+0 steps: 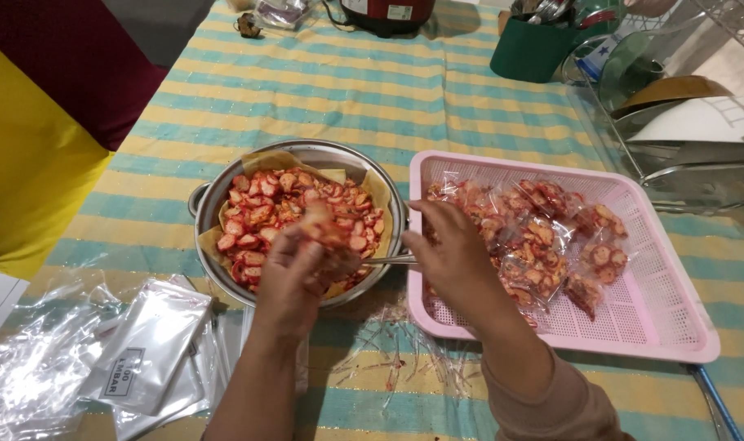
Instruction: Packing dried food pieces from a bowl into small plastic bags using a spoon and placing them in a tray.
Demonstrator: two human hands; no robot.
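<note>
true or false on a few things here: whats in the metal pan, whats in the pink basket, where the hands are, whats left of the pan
1. The round metal pan holds red-coated snack slices on brown paper. True.
2. The pink perforated plastic basket is empty. False: it holds clear filled packets.
3. The left hand holds a small bag of slices over the pan. True.
4. The right hand rests on the striped tablecloth. False: it is at the basket's left edge.
5. Empty clear bags lie left of the pan. True.

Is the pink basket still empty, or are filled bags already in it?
Not empty: the pink basket holds a pile of filled clear bags of red chips, mostly in its left half.
</note>
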